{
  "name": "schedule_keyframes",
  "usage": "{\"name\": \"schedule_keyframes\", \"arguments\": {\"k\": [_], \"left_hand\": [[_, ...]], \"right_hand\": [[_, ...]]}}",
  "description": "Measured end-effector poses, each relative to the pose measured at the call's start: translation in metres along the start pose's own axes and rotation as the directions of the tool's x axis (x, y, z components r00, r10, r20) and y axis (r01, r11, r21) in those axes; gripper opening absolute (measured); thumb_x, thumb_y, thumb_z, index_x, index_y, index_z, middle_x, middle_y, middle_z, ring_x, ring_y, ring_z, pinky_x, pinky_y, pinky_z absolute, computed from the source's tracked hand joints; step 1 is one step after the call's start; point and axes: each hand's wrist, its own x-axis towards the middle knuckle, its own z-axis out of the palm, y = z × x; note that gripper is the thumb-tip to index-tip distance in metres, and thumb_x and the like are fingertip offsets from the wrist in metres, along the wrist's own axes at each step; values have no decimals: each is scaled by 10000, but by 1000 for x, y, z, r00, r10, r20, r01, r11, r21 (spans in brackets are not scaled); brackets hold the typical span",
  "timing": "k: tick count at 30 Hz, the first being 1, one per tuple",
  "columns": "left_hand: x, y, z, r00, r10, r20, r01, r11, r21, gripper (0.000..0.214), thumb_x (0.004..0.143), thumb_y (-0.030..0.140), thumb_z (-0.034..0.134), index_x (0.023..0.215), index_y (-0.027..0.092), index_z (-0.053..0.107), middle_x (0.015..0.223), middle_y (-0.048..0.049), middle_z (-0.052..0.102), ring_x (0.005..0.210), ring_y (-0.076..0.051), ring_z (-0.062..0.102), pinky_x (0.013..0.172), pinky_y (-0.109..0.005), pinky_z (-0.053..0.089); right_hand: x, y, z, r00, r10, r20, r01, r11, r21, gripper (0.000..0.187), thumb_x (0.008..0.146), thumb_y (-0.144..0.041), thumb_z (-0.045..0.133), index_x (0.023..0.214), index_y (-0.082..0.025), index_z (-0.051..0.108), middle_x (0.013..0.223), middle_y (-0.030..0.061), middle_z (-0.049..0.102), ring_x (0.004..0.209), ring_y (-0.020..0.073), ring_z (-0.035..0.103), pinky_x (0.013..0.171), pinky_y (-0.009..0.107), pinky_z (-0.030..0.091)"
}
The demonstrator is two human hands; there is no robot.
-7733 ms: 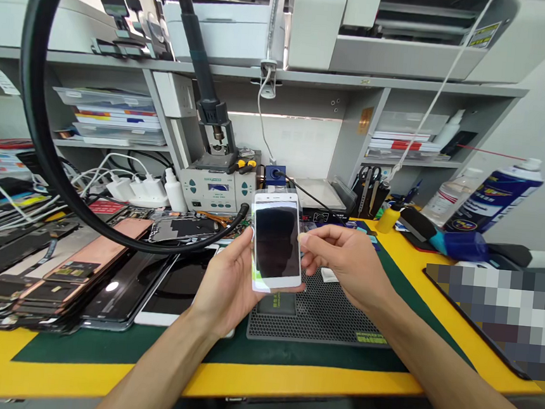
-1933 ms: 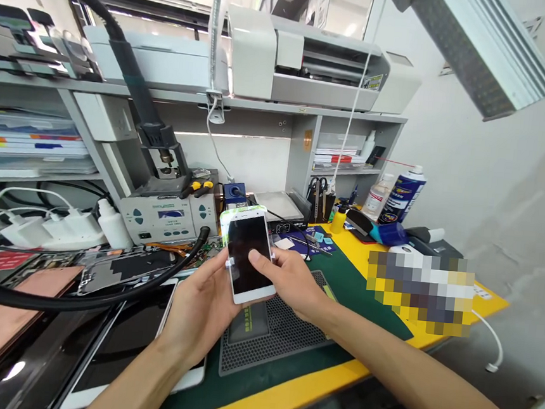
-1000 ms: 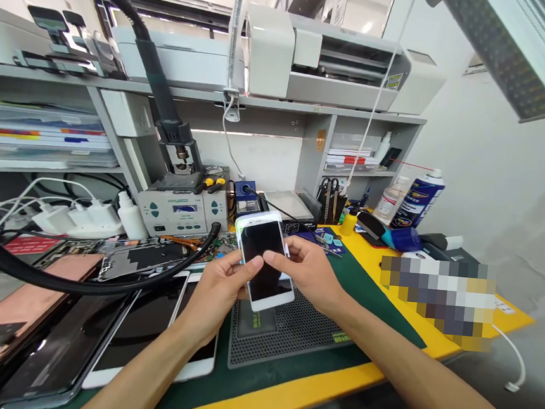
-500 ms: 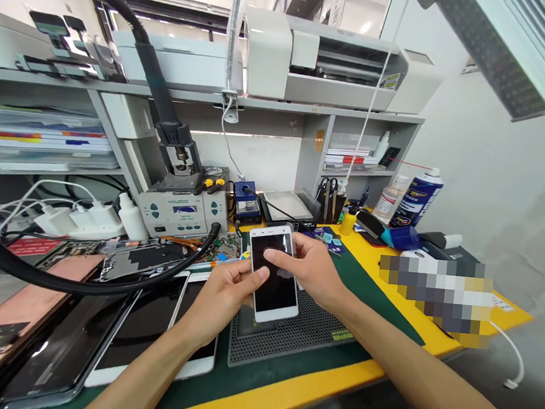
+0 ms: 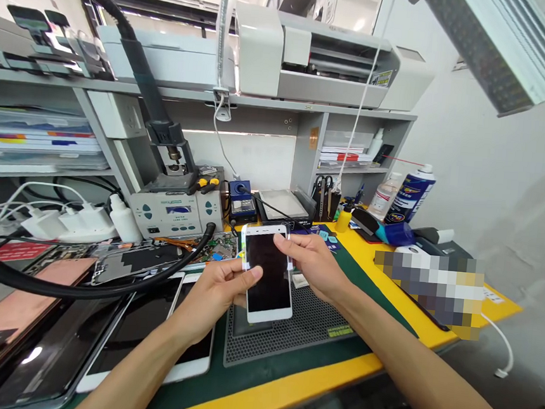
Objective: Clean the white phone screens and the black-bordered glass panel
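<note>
A white smartphone (image 5: 269,287) with a dark screen is held upright, tilted a little, above the bench. My left hand (image 5: 219,292) grips its lower left side, thumb on the glass and fingers behind. My right hand (image 5: 313,259) pinches the upper right edge, its thumb on the screen near the top. Small pale tabs show at both side edges of the phone. Beneath it lies a grey perforated mat (image 5: 299,334) on a green work mat (image 5: 360,288). The back of the phone and the fingers behind it are hidden.
Large phones and white-framed screens (image 5: 148,318) lie at the left. A black hose (image 5: 78,290) arches over them from the grey hot-air station (image 5: 176,212). Behind stand a soldering station (image 5: 243,202) and a yellow bottle (image 5: 344,218). A spray can (image 5: 411,194) stands at the right.
My right thumb has slid up from mid-screen toward the phone's top edge. The left thumb still presses the glass. The whole view has shifted slightly.
</note>
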Motion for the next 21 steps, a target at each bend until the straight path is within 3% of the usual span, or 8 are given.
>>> {"name": "schedule_keyframes", "arguments": {"k": [9, 13, 15, 18, 21], "left_hand": [[-4, 2, -1, 1000, -25, 8, 25, 999, -42, 348, 822, 463, 792, 947, 140, 764, 788, -67, 692, 672, -194, 632, 655, -330, 519], [-4, 0, 0, 999, 12, 41, -14, 999, 40, 313, 839, 456, 779, 851, 148, 726, 739, -24, 615, 641, -141, 552, 587, -255, 449], [-3, -1, 1, 997, 20, 72, -26, 997, 77, 314, 833, 454, 783, 796, 155, 695, 695, 2, 545, 627, -123, 492, 570, -234, 416], [-3, -3, 1, 997, 18, 79, -29, 990, 137, 361, 829, 478, 778, 732, 158, 644, 655, 28, 438, 611, -109, 397, 565, -227, 381], [-3, -4, 0, 997, 32, 77, -46, 981, 191, 387, 838, 498, 763, 712, 160, 622, 656, 38, 384, 607, -105, 332, 555, -223, 345]], "right_hand": [[2, 1, -1, 1000, 3, -3, -3, 1000, 3, 598, 834, -737, 633, 757, -153, 731, 751, 68, 704, 703, 184, 615, 619, 289, 463], [-1, -3, 2, 999, -43, -15, 42, 997, -58, 381, 721, -482, 873, 900, -176, 733, 845, 26, 729, 771, 172, 642, 713, 288, 496], [-2, -3, 3, 998, -51, -46, 46, 994, -98, 366, 634, -345, 939, 882, -184, 724, 806, -9, 713, 716, 148, 618, 682, 272, 482], [-2, -4, 2, 997, -7, -73, 0, 996, -91, 310, 605, -324, 943, 764, -163, 731, 689, -26, 671, 613, 121, 560, 608, 259, 437], [0, -3, -1, 996, 39, -76, -43, 998, -52, 304, 617, -371, 931, 748, -146, 774, 712, 9, 706, 633, 139, 588, 624, 273, 445]]}}
